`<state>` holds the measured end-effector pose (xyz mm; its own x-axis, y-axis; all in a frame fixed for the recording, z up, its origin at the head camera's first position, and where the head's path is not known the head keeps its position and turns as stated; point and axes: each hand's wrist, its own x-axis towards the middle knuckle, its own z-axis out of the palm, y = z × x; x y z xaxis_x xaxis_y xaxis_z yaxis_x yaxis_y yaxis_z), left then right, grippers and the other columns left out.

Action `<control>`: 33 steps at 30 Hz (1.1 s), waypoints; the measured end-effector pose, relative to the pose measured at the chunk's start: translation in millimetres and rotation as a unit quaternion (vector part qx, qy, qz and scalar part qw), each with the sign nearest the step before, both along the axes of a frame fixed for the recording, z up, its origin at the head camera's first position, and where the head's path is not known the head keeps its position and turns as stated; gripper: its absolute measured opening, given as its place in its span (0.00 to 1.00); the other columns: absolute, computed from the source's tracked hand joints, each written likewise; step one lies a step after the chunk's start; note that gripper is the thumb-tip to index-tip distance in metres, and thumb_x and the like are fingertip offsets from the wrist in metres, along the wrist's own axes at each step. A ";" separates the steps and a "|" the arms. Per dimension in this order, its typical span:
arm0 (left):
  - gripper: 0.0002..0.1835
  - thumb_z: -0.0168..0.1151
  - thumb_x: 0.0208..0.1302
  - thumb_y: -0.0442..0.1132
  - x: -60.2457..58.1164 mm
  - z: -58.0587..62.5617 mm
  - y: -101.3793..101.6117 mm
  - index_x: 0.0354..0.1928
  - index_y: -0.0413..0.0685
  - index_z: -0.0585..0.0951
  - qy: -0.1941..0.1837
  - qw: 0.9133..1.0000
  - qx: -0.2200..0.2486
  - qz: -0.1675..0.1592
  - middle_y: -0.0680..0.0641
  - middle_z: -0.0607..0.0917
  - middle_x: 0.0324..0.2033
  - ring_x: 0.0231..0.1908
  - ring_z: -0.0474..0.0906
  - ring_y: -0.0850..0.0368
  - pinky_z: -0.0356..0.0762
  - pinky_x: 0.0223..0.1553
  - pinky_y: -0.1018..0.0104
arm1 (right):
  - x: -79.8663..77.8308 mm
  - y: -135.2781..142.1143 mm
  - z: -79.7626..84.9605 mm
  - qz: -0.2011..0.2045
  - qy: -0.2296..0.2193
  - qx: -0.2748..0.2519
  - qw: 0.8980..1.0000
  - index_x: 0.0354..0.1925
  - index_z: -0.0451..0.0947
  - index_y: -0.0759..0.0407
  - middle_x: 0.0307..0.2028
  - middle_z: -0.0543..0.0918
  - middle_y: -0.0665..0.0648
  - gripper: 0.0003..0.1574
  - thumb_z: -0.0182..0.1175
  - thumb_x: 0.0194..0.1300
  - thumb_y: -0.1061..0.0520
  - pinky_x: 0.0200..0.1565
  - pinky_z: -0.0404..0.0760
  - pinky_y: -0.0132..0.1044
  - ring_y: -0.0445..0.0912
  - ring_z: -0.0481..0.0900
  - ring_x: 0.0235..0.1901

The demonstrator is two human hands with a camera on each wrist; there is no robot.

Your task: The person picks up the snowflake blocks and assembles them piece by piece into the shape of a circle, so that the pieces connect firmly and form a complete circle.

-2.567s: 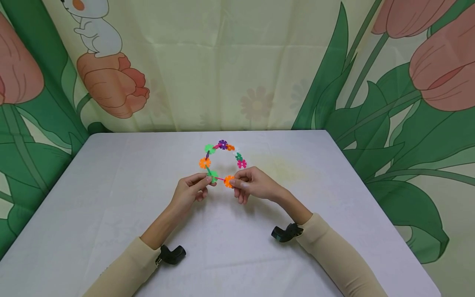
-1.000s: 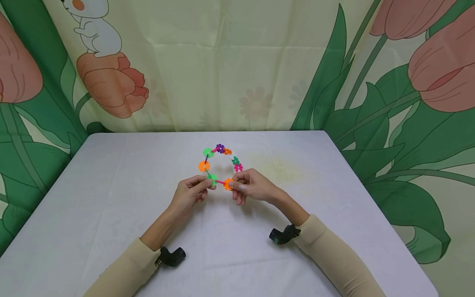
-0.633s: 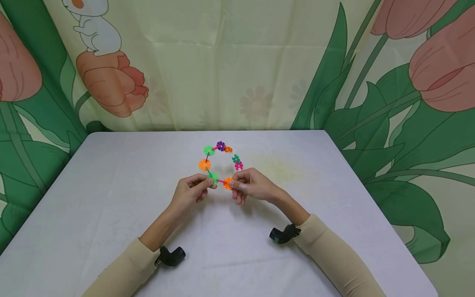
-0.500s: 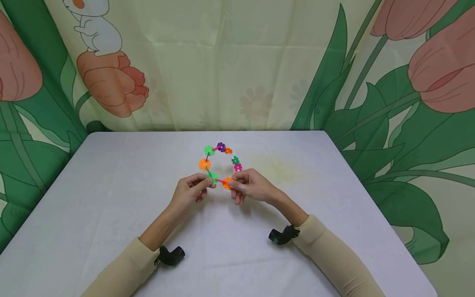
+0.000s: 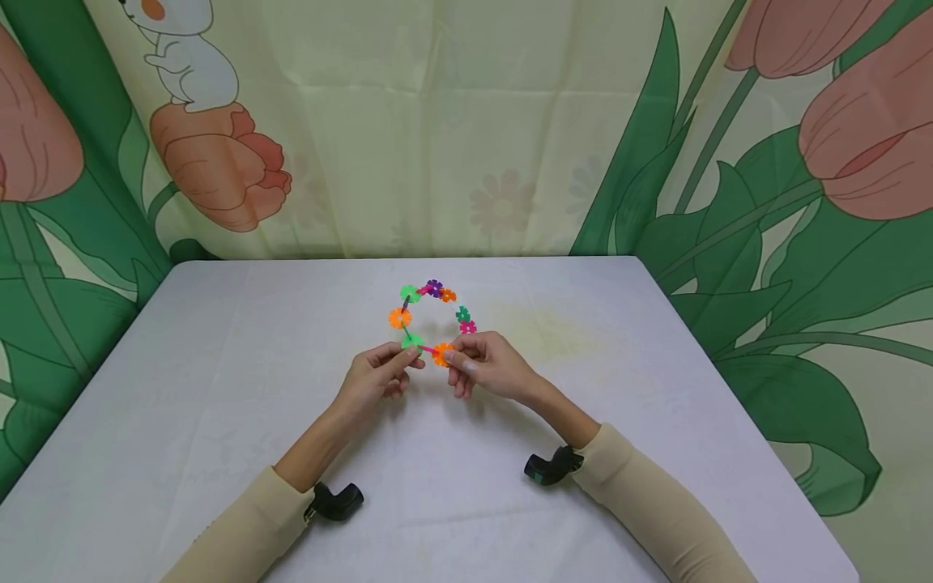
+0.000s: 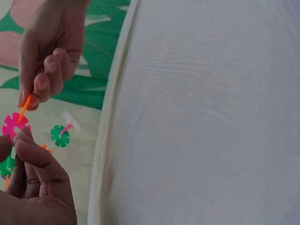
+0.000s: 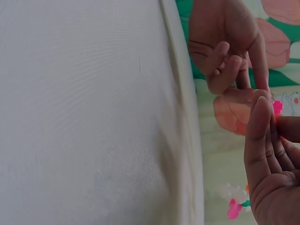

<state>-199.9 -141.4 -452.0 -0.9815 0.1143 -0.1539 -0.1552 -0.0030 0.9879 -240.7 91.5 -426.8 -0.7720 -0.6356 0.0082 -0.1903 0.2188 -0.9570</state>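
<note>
A ring-like chain of several colourful snowflake discs, with a purple disc [image 5: 435,288] at its far side, stands above the white table. My left hand [image 5: 368,385] pinches a light green disc [image 5: 411,342] at the chain's near left. With thumb and index finger my right hand [image 5: 496,368] pinches an orange disc [image 5: 440,355]. Edge-on between those two discs sits a pink disc [image 5: 428,350]. Another pink disc [image 5: 468,327] and a dark green disc [image 5: 462,313] rise just beyond the right hand, whose fingers hide the chain there. In the left wrist view a pink disc [image 6: 13,124] shows beside the left fingertips.
The table [image 5: 219,389] wears a white cloth with a faint yellowish stain [image 5: 550,332]. Behind it hangs a curtain [image 5: 503,121] printed with tulips and a white animal. Black wrist cameras are strapped at both sleeves, the left camera [image 5: 338,502] and the right camera [image 5: 550,467].
The right hand and its orange disc have shifted slightly left, nearer the left hand. The light green disc has moved a little up and left, and the chain has tilted slightly. Both pinches persist.
</note>
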 end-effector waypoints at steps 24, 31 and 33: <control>0.16 0.70 0.72 0.46 3.5 -0.4 5.4 0.49 0.39 0.89 0.016 0.999 -0.013 -0.038 0.49 0.91 0.34 0.27 0.74 0.61 0.70 0.28 0.72 | -4.2 1.5 -3.9 -0.058 0.082 0.007 0.995 0.39 0.83 0.72 0.22 0.83 0.57 0.22 0.65 0.76 0.51 0.24 0.84 0.38 0.47 0.81 0.17; 0.15 0.70 0.72 0.45 5.5 3.5 7.4 0.50 0.40 0.89 0.007 0.999 -0.002 -0.048 0.45 0.91 0.36 0.27 0.75 0.60 0.71 0.28 0.73 | -25.5 14.9 -15.6 -0.258 0.058 0.002 0.965 0.49 0.82 0.68 0.34 0.84 0.61 0.17 0.59 0.79 0.53 0.30 0.77 0.30 0.46 0.78 0.27; 0.15 0.69 0.73 0.45 6.1 4.4 8.0 0.50 0.40 0.88 0.006 0.999 -0.003 -0.053 0.44 0.91 0.37 0.28 0.74 0.60 0.71 0.28 0.73 | -29.9 17.0 -17.6 -0.258 0.004 0.011 0.966 0.59 0.80 0.64 0.45 0.87 0.63 0.20 0.59 0.79 0.52 0.37 0.84 0.30 0.47 0.84 0.36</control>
